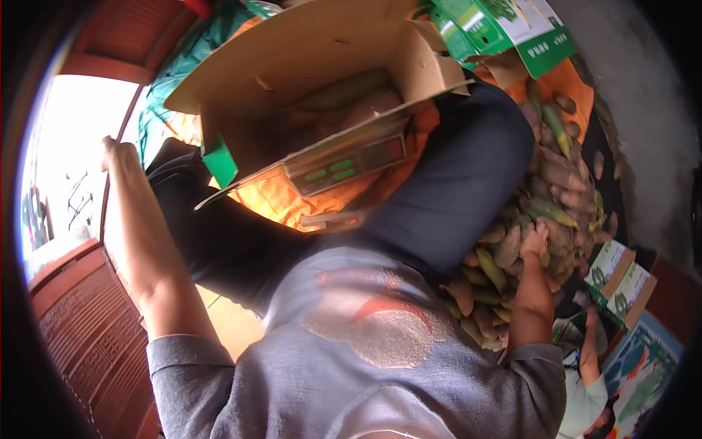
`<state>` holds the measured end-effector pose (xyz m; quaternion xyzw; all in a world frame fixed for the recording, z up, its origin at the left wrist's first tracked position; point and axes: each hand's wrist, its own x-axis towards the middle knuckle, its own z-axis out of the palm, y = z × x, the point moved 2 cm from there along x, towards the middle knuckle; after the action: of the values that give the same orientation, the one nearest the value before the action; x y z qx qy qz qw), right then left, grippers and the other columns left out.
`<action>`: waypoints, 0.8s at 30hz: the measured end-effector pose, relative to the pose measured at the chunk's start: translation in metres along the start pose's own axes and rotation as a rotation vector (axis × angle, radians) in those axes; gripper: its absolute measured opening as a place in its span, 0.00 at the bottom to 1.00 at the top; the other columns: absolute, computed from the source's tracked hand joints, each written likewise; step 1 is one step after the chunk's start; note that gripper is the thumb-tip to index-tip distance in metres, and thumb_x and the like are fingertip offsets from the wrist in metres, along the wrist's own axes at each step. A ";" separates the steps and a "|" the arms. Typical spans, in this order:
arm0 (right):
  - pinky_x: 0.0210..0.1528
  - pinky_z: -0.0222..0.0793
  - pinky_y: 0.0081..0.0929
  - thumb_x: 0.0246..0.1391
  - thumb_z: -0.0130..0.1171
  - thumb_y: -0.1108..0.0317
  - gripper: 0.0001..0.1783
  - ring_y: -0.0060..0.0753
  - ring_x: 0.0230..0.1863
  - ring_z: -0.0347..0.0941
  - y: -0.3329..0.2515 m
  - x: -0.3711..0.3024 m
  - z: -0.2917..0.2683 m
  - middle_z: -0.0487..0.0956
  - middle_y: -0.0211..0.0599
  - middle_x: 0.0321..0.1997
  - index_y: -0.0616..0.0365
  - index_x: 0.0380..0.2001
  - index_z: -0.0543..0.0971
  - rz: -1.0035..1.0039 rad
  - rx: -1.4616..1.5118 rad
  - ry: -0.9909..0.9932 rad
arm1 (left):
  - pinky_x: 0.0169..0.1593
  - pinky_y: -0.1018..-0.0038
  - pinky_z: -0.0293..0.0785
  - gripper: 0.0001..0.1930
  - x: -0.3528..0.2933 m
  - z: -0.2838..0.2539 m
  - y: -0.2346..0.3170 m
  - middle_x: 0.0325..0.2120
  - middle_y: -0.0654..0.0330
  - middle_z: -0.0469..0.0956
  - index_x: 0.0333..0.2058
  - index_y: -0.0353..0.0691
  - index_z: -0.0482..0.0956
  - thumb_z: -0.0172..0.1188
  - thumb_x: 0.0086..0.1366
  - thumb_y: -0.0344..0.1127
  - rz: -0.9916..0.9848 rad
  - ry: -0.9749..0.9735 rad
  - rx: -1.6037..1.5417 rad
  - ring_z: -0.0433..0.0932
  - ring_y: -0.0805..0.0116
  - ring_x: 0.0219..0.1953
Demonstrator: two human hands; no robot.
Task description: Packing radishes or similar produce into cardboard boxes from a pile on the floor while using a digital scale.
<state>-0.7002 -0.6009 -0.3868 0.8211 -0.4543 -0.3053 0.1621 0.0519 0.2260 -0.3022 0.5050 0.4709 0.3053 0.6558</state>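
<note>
My right hand (pixel 535 240) rests on a heap of long brown and green root-like vegetables (pixel 559 175), to the right of my bent leg. Its fingers are spread over the pieces, touching a brown one (pixel 507 250); no piece is clearly gripped. Out at the far left, my left hand (pixel 120 154) is raised beside a bright doorway, too small and blurred to make out its fingers. Between my legs stands an open cardboard carton (pixel 292 55) with several of the same vegetables (pixel 344 99) lying inside. Just below its near flap shows a digital scale (pixel 347 167) with green-lit displays.
An orange sheet (pixel 267 201) lies under the carton. Green printed cartons stand at the upper right (pixel 504 29) and right (pixel 621 282). Carved reddish wooden panels (pixel 95 329) line the left side. At the lower right, another person (pixel 585 388) reaches toward the heap.
</note>
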 end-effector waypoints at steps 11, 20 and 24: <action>0.52 0.73 0.52 0.55 0.67 0.63 0.31 0.58 0.54 0.75 0.052 0.000 -0.075 0.74 0.39 0.63 0.41 0.62 0.70 0.337 0.523 0.442 | 0.63 0.65 0.71 0.30 -0.165 -0.063 0.212 0.66 0.53 0.65 0.66 0.41 0.66 0.52 0.67 0.46 0.385 -0.290 -0.418 0.65 0.63 0.66; 0.59 0.73 0.33 0.63 0.63 0.66 0.28 0.37 0.56 0.75 0.017 -0.049 -0.335 0.76 0.48 0.58 0.63 0.63 0.68 -0.140 1.420 1.056 | 0.65 0.75 0.64 0.22 -0.119 -0.027 0.211 0.60 0.55 0.72 0.58 0.37 0.74 0.48 0.70 0.40 1.220 -0.482 0.552 0.70 0.66 0.62; 0.65 0.69 0.39 0.66 0.57 0.71 0.28 0.39 0.62 0.71 -0.068 -0.103 -0.469 0.72 0.48 0.61 0.64 0.66 0.63 -0.531 1.597 0.907 | 0.61 0.71 0.69 0.18 -0.182 0.002 0.146 0.53 0.58 0.80 0.55 0.38 0.80 0.55 0.71 0.40 0.857 -1.191 0.308 0.76 0.67 0.57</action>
<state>-0.3930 -0.4832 -0.0303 0.8057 -0.2214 0.4153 -0.3597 -0.0023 0.1101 -0.1073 0.8102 -0.1642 0.1397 0.5450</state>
